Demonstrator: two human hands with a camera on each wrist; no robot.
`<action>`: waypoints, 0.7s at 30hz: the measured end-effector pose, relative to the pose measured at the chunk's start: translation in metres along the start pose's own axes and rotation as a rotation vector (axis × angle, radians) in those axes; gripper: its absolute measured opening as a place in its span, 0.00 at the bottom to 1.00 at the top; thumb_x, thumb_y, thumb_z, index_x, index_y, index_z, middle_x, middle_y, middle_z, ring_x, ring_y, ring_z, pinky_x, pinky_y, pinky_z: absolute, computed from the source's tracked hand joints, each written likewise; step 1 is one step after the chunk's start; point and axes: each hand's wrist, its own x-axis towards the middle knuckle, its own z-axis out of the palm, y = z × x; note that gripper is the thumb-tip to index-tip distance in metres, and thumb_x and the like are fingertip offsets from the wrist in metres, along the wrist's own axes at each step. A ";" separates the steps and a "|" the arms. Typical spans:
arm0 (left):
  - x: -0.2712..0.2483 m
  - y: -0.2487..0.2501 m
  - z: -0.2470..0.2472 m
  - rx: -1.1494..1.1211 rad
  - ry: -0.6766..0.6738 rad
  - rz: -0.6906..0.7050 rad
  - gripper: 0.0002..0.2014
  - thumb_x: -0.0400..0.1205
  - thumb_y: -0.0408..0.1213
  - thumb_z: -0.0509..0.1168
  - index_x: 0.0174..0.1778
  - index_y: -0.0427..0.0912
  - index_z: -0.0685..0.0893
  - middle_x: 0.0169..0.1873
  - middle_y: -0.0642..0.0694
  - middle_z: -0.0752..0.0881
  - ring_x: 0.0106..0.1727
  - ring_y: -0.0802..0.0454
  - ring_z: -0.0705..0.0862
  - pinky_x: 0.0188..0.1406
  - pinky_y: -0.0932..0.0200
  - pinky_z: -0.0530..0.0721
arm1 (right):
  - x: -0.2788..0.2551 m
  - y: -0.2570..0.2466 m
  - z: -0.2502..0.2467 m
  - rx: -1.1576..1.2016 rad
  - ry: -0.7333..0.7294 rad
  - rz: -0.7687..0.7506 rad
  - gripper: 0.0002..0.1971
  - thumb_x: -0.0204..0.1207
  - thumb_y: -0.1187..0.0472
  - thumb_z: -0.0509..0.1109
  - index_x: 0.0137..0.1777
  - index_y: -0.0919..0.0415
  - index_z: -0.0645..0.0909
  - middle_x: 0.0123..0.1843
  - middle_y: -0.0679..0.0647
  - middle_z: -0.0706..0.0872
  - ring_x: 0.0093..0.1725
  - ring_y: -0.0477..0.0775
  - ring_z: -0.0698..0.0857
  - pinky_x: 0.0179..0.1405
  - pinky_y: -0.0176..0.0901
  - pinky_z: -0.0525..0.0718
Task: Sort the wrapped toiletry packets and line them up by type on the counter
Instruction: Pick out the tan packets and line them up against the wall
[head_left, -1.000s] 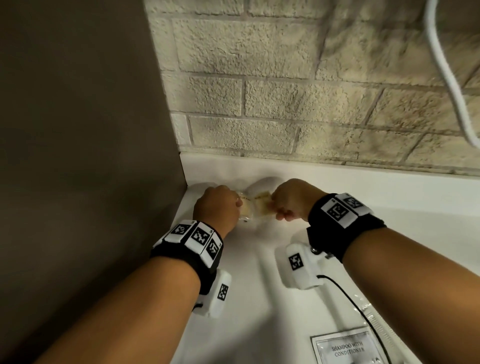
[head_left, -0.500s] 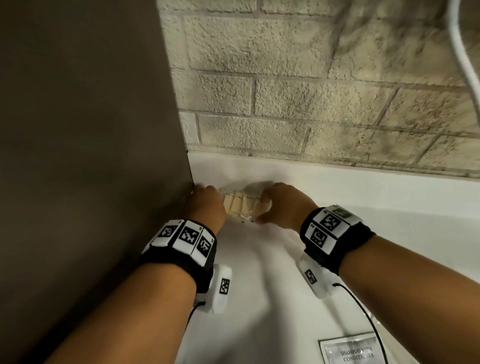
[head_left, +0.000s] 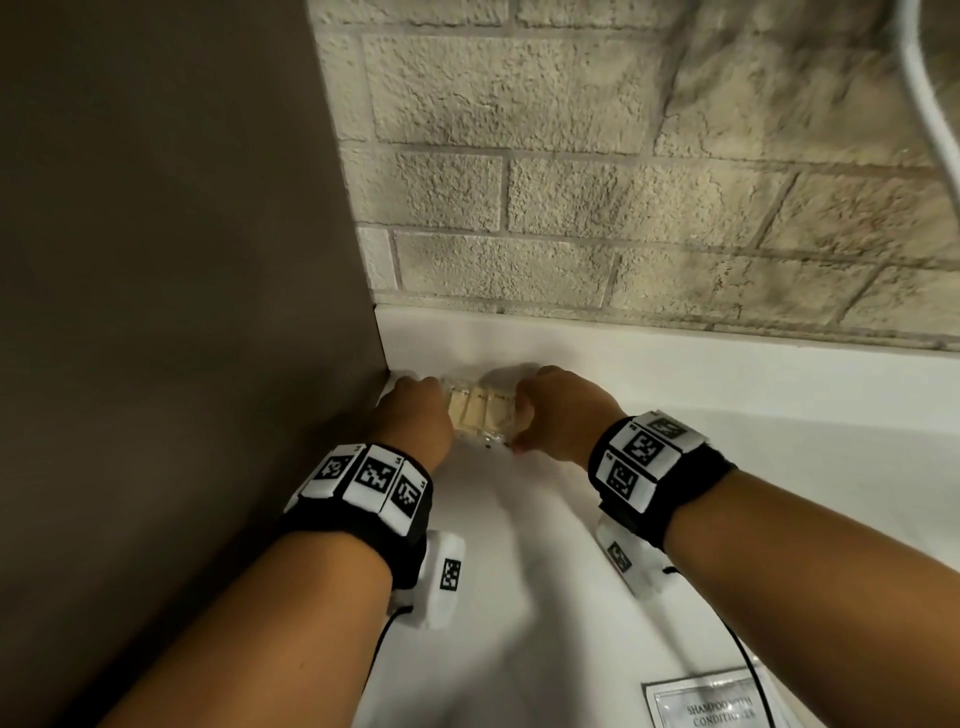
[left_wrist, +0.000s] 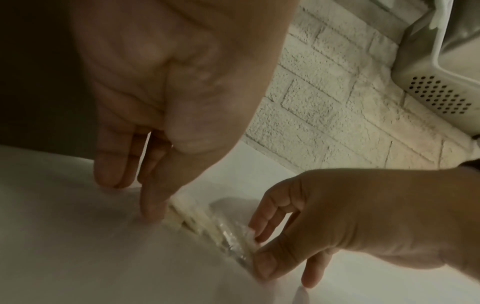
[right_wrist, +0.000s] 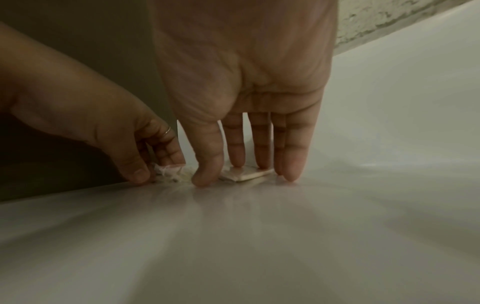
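Observation:
Several cream packets (head_left: 480, 410) in clear wrap lie side by side on the white counter (head_left: 519, 597), in the back left corner. My left hand (head_left: 415, 410) is at their left end; its thumb tip (left_wrist: 153, 209) touches the counter against the row (left_wrist: 197, 222). At the right end my right hand (head_left: 556, 410) has straight fingers (right_wrist: 259, 148) standing on the packets (right_wrist: 249, 174) and its thumb on the counter. Crinkled wrapper (right_wrist: 168, 170) shows between the two thumbs. The hands hide both ends of the row in the head view.
A brown side panel (head_left: 182, 260) stands just left of the packets and a brick wall (head_left: 623, 182) behind them. A "shampoo with conditioner" sachet (head_left: 711, 706) lies near the front right. A white cord (head_left: 930, 104) hangs top right. A white vented appliance (left_wrist: 436, 82) is on the wall.
Both hands carried the packets from close together above the counter back into the left corner and set them down. The hands now sit apart at the row's two ends.

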 end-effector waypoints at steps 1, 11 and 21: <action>0.000 -0.001 0.002 -0.014 -0.001 0.014 0.18 0.78 0.27 0.61 0.64 0.41 0.80 0.65 0.38 0.77 0.65 0.38 0.79 0.64 0.47 0.81 | 0.001 0.000 0.000 -0.004 0.000 0.000 0.29 0.66 0.51 0.80 0.68 0.49 0.79 0.65 0.51 0.80 0.63 0.57 0.82 0.60 0.49 0.82; 0.004 0.007 0.006 -0.109 0.044 0.017 0.34 0.60 0.50 0.83 0.61 0.43 0.82 0.62 0.42 0.78 0.63 0.42 0.80 0.62 0.45 0.82 | 0.005 0.000 0.002 -0.041 -0.011 0.012 0.29 0.64 0.47 0.80 0.66 0.53 0.82 0.64 0.54 0.81 0.61 0.58 0.83 0.59 0.52 0.84; -0.004 -0.001 -0.002 -0.107 0.000 -0.063 0.29 0.70 0.33 0.76 0.68 0.43 0.78 0.70 0.42 0.73 0.69 0.40 0.77 0.67 0.44 0.79 | 0.003 0.006 -0.002 0.006 -0.032 -0.017 0.30 0.65 0.51 0.81 0.68 0.53 0.79 0.66 0.51 0.78 0.63 0.55 0.81 0.61 0.47 0.81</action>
